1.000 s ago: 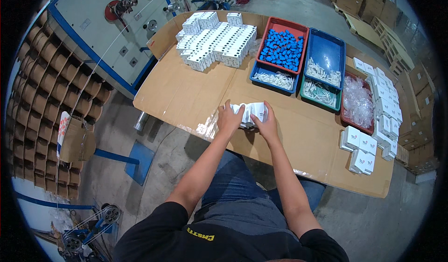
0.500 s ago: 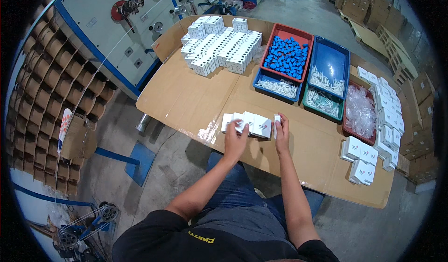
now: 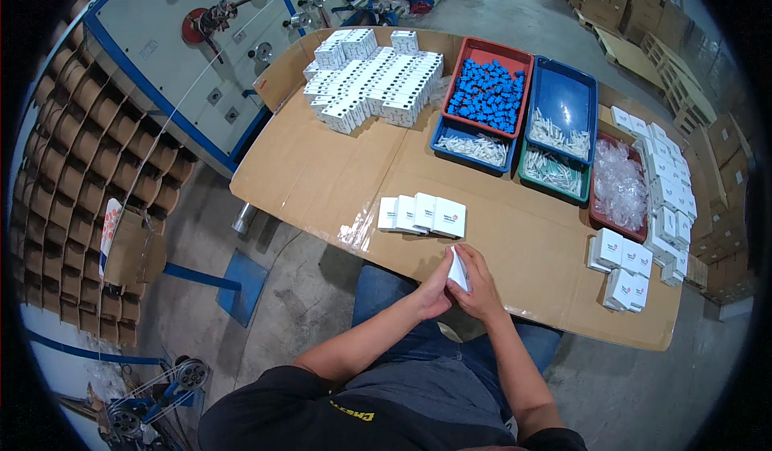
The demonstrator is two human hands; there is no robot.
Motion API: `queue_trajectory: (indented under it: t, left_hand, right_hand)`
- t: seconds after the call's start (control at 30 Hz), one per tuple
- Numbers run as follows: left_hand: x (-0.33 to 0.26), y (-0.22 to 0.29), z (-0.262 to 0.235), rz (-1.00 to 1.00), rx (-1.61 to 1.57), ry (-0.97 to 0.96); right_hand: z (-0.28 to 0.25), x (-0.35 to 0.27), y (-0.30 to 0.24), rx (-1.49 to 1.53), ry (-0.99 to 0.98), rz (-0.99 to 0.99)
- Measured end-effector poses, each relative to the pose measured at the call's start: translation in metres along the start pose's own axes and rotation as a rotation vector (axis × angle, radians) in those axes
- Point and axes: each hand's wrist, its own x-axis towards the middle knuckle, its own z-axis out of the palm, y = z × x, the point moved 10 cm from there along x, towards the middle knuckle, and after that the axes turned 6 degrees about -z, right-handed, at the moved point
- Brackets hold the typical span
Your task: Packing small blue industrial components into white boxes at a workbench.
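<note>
Both forearms angle inward to hands held close together, fingers bent.

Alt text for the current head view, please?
A small white carton sits in the grip of a person's left hand and right hand by a cardboard-covered table. Four overlapping white cartons lie just beyond; farther back, trays of blue parts and white parts, flanked by stacked white boxes.

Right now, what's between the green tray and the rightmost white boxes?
A red tray of crumpled clear plastic lies between them, in the head view.
</note>
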Motion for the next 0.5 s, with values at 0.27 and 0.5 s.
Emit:
queue_trajectory:
  t: [0.27,0.5]
  left_hand:
    - [-0.001,-0.016,-0.011,-0.004,-0.075,0.031]
    - [0.001,-0.026,-0.023,0.055,-0.251,0.021]
  right_hand:
    - [0.008,-0.012,0.0,-0.038,-0.038,-0.042]
    - [0.007,-0.018,-0.005,-0.035,0.074,-0.138]
